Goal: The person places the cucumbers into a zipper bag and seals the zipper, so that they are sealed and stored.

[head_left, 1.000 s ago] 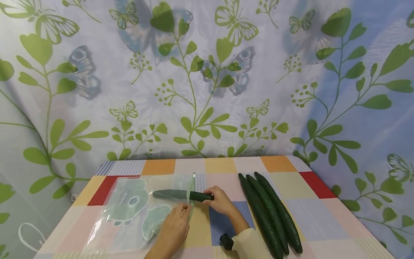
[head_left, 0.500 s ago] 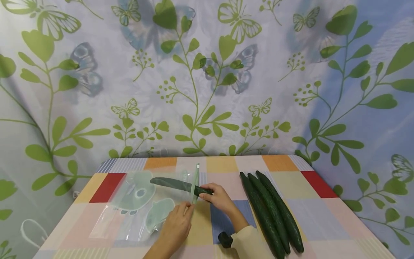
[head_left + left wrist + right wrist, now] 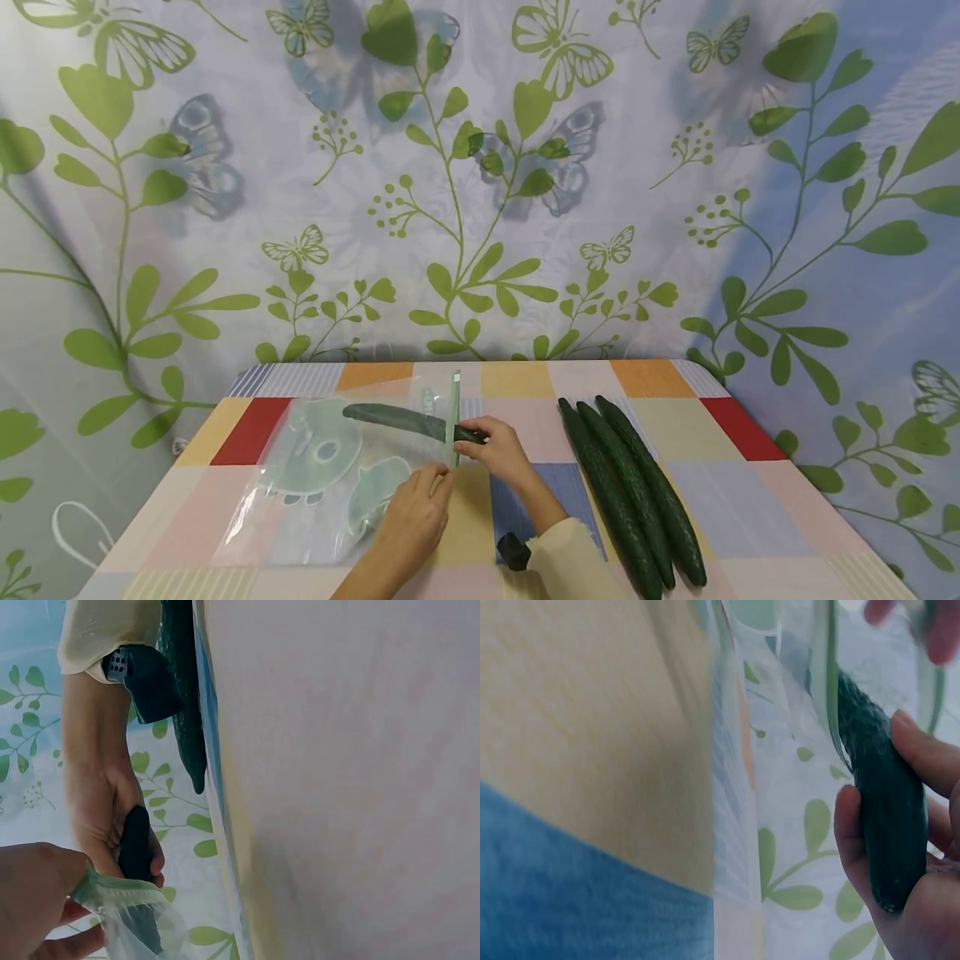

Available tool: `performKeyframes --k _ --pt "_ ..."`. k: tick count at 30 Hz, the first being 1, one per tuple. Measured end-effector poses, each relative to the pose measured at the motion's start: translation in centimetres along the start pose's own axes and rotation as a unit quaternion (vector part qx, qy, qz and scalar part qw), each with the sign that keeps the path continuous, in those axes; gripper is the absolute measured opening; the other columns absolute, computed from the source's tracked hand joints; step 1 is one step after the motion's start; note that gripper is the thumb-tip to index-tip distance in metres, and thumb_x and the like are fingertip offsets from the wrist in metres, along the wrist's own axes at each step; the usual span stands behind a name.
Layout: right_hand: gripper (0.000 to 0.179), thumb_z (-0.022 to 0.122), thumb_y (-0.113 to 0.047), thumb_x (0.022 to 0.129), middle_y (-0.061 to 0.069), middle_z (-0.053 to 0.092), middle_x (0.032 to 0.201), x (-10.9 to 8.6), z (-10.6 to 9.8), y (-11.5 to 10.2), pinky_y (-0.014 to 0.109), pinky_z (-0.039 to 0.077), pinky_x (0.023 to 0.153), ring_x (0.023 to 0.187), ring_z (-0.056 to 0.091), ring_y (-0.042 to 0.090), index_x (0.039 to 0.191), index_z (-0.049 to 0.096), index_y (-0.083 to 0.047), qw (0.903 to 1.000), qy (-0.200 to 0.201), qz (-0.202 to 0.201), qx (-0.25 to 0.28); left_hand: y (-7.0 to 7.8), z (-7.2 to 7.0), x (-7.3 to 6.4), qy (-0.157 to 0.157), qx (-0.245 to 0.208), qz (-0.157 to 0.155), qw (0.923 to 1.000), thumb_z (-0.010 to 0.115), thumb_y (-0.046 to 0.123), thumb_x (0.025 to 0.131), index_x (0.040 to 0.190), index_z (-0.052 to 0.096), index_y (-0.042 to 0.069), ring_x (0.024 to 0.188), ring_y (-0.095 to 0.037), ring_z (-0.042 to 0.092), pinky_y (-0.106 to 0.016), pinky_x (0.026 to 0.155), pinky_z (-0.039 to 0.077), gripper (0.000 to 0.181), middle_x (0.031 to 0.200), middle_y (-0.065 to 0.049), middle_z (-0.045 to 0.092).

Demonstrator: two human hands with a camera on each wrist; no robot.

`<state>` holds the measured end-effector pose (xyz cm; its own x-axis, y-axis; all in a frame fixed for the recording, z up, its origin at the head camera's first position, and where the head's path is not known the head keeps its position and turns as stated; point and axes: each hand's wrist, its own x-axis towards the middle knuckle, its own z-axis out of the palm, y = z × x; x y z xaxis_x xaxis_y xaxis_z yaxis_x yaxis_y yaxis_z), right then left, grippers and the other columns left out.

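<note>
A dark green cucumber (image 3: pixel 397 417) lies mostly inside a clear plastic zip bag (image 3: pixel 247 525) with pale green cartoon prints. Its near end sticks out through the green-edged mouth (image 3: pixel 455 396). My right hand (image 3: pixel 497 450) grips that end, with thumb and fingers around the cucumber (image 3: pixel 889 825) in the right wrist view. At the lower part of the bag's mouth, my left hand (image 3: pixel 416 512) pinches the edge. The left wrist view shows the green rim (image 3: pixel 124 885) at its fingers, and the mouth gapes around the cucumber.
Three more cucumbers (image 3: pixel 622 492) lie side by side to the right of my right forearm. A black device (image 3: pixel 513 552) sits at the right wrist. The patchwork tablecloth (image 3: pixel 750 500) reaches back to a leaf-and-butterfly curtain (image 3: pixel 480 183).
The cucumber has slid deeper into the bag, so less of it shows outside. The bag's mouth has lifted and shifted slightly right. My right hand has come closer to the mouth.
</note>
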<state>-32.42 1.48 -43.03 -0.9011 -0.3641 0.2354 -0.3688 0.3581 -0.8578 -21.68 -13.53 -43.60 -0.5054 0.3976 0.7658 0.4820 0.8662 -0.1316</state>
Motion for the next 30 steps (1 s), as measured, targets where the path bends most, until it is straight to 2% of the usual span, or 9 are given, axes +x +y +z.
performKeyframes --k 4,7,9,11,15,19,21,26,30 --pt "0.032 0.071 -0.012 0.076 0.012 0.059 0.096 0.1 0.5 -0.4 0.021 0.048 0.063 0.083 0.057 0.020 0.105 0.065 0.000 0.9973 0.034 -0.031 -0.056 -0.1 0.1 0.2 0.016 -0.015 0.008 0.9997 0.061 0.004 0.062 0.098 0.066 0.001 0.078 -0.018 0.058 -0.027 0.064 0.048 0.036 0.095 -0.007 0.056" --pt "0.031 0.071 -0.010 0.074 0.011 0.058 0.093 0.2 1.0 -0.5 0.022 0.048 0.064 0.082 0.057 0.022 0.103 0.065 0.001 0.9937 0.060 -0.046 -0.083 -0.1 0.2 0.4 0.028 -0.020 0.015 0.9993 0.044 0.005 0.075 0.098 0.066 0.001 0.077 -0.018 0.057 -0.027 0.065 0.048 0.031 0.094 -0.007 0.056" --pt "0.031 0.072 -0.010 0.073 0.011 0.057 0.092 0.2 1.3 -0.5 0.023 0.049 0.066 0.081 0.058 0.022 0.101 0.066 0.003 0.9919 0.073 -0.047 -0.093 -0.1 0.2 0.4 0.031 -0.017 0.019 0.9992 0.030 0.007 0.082 0.097 0.066 0.001 0.076 -0.017 0.057 -0.026 0.065 0.048 0.039 0.094 -0.006 0.056" --pt "0.031 0.071 -0.008 0.073 0.012 0.056 0.091 0.2 1.5 -0.5 0.026 0.051 0.067 0.082 0.058 0.023 0.101 0.065 0.004 0.9905 0.081 -0.042 -0.103 0.0 0.2 0.4 0.026 -0.012 0.020 0.9994 0.024 0.009 0.085 0.097 0.066 0.002 0.075 -0.017 0.057 -0.026 0.064 0.048 0.044 0.093 -0.006 0.056" --pt "0.031 0.071 -0.006 0.073 0.012 0.055 0.092 -0.1 1.8 -0.2 0.030 0.051 0.070 0.083 0.058 0.023 0.102 0.065 0.005 0.9891 0.065 -0.030 -0.129 -0.1 0.0 0.1 -0.007 -0.012 0.003 0.9999 0.046 0.008 0.077 0.099 0.065 0.003 0.075 -0.017 0.058 -0.027 0.061 0.048 0.030 0.095 -0.006 0.057" --pt "0.031 0.072 -0.013 0.075 0.011 0.055 0.093 -0.4 1.7 0.5 0.028 0.049 0.067 0.081 0.055 0.019 0.101 0.065 0.002 0.9867 0.018 -0.019 -0.160 -0.1 0.0 -0.1 -0.032 -0.016 -0.014 0.9993 0.067 0.007 0.062 0.100 0.066 0.004 0.071 -0.015 0.056 -0.026 0.056 0.045 0.038 0.094 -0.006 0.056" --pt "0.032 0.072 -0.018 0.075 0.010 0.054 0.094 -0.5 1.5 0.9 0.026 0.046 0.065 0.079 0.053 0.018 0.101 0.065 0.000 0.9854 -0.007 -0.015 -0.169 -0.1 0.0 -0.1 -0.037 -0.020 -0.018 0.9990 0.070 0.006 0.059 0.100 0.066 0.003 0.070 -0.014 0.055 -0.024 0.054 0.043 0.041 0.094 -0.006 0.056" --pt "0.034 0.072 -0.021 0.075 0.009 0.054 0.095 -0.3 1.2 1.5 0.027 0.045 0.067 0.080 0.053 0.018 0.102 0.064 -0.001 0.9821 -0.051 -0.012 -0.181 -0.1 0.2 -0.3 -0.047 -0.029 -0.033 0.9979 0.069 0.004 0.060 0.100 0.066 0.003 0.070 -0.014 0.054 -0.024 0.053 0.041 0.040 0.093 -0.005 0.054" --pt "0.033 0.072 -0.019 0.075 0.010 0.055 0.094 -0.3 0.9 1.9 0.030 0.046 0.070 0.082 0.055 0.021 0.102 0.065 -0.002 0.9783 -0.059 -0.019 -0.198 0.1 0.4 -0.4 -0.063 -0.037 -0.047 0.9962 0.067 0.004 0.061 0.102 0.066 0.003 0.071 -0.014 0.053 -0.023 0.053 0.040 0.040 0.094 -0.005 0.053"
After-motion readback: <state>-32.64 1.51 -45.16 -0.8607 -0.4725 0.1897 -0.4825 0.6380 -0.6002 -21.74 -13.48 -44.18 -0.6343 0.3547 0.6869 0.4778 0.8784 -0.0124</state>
